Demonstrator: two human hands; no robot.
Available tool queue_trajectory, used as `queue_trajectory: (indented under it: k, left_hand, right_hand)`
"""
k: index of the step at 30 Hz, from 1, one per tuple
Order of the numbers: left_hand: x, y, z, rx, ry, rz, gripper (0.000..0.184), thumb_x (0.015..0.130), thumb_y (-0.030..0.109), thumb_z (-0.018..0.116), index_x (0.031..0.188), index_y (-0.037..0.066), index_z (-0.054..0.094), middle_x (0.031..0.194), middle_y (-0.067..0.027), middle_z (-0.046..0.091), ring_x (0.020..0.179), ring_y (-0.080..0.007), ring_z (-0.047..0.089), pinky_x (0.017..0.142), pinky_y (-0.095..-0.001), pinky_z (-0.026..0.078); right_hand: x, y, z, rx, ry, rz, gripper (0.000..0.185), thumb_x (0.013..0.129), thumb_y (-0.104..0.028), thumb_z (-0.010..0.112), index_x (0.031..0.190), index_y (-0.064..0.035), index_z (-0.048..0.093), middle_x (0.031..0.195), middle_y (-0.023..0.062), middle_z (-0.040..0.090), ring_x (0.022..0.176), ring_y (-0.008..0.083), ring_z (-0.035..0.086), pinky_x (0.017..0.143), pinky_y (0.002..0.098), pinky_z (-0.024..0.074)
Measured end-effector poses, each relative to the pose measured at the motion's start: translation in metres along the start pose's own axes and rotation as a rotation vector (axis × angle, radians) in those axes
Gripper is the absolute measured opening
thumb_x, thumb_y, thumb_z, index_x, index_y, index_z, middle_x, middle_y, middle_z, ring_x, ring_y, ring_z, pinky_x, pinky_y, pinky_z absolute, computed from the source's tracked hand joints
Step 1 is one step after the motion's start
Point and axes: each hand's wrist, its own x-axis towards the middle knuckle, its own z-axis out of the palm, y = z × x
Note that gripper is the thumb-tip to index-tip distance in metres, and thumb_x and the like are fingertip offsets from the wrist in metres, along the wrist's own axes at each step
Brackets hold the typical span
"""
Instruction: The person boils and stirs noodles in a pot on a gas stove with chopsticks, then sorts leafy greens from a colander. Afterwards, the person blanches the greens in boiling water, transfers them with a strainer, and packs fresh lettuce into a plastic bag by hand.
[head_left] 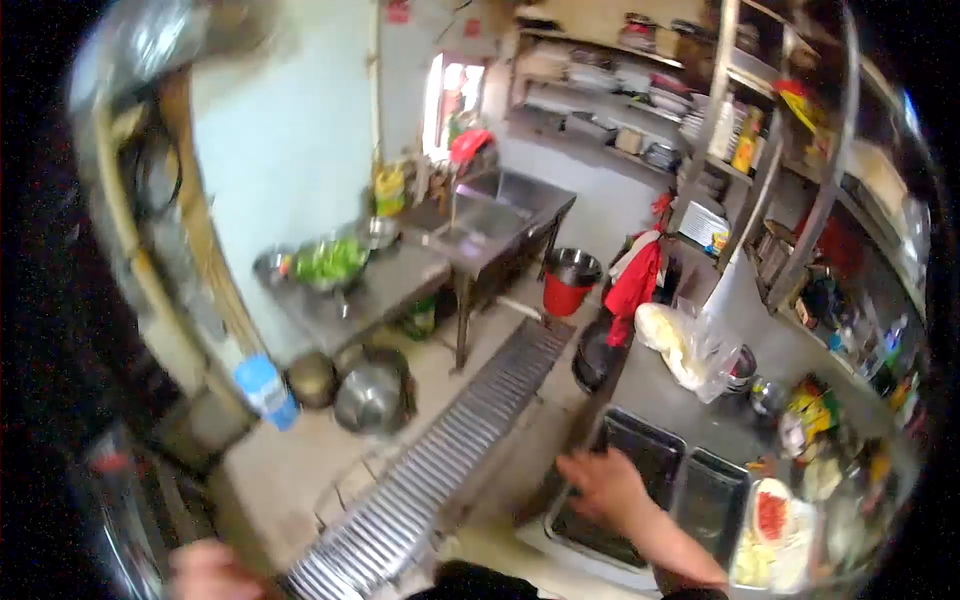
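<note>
Here's the steel counter (655, 390) running up the right side, the long floor grate (440, 460) cutting through the middle, and the wider dark tray (645, 440) set into the near end of the counter, a narrower tray (715, 500) right beside it. How far along? Greens (330, 262) are heaped across the room, and red food (771, 512) already lies portioned beside the narrower tray; what remains, I can't judge from this view. Now the hands — the right hand (612, 488) is over the wider tray, fingers loosely spread, nothing visibly held, contact unclear. The left hand (212, 572) blurs at the bottom edge, well apart from the trays — its fingers and any hold, I can't tell.
</note>
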Motion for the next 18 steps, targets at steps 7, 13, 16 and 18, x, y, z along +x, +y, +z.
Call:
queue_trajectory:
  k: [7,13,16,18]
  left_hand:
    - [-0.197,-0.282,0.190,-0.510,-0.428,-1.486,0.034,0.091,0.014,0.047,0.122,0.002,0.046,0.117,-0.0106,0.050,0.105,-0.0241,0.048,0.090,-0.0355,0.040]
    - [-0.193,-0.399,0.268,-0.528,-0.506,-1.792,0.031,0.090,0.020,0.047,0.117,0.005,0.050,0.111,-0.0114,0.052,0.101,-0.0255,0.049,0.086,-0.0383,0.041]
    - [-0.180,-0.454,0.297,-0.518,-0.598,-1.829,0.030,0.090,0.023,0.047,0.114,0.006,0.052,0.107,-0.0118,0.053,0.099,-0.0262,0.049,0.085,-0.0397,0.042]
    - [-0.169,-0.494,0.316,-0.506,-0.682,-1.827,0.030,0.089,0.026,0.047,0.112,0.007,0.054,0.105,-0.0121,0.054,0.097,-0.0266,0.050,0.084,-0.0406,0.042]
  right_hand:
    - [0.120,0.016,0.113,0.414,-0.080,0.179,0.055,0.075,-0.037,0.064,0.121,-0.0106,0.048,0.090,0.0142,0.062,0.082,0.0318,0.061,0.071,0.0411,0.0486]
    - [0.207,0.009,0.126,0.590,-0.111,0.077,0.055,0.076,-0.035,0.063,0.123,-0.0115,0.046,0.088,0.0139,0.061,0.079,0.0323,0.061,0.070,0.0419,0.0492]
    - [0.217,0.017,0.127,0.615,-0.198,0.146,0.055,0.076,-0.034,0.063,0.123,-0.0124,0.045,0.087,0.0135,0.061,0.080,0.0322,0.061,0.070,0.0429,0.0494]
    - [0.206,0.012,0.157,0.666,-0.175,0.277,0.055,0.075,-0.033,0.064,0.122,-0.0129,0.045,0.086,0.0132,0.061,0.080,0.0323,0.062,0.067,0.0438,0.0496]
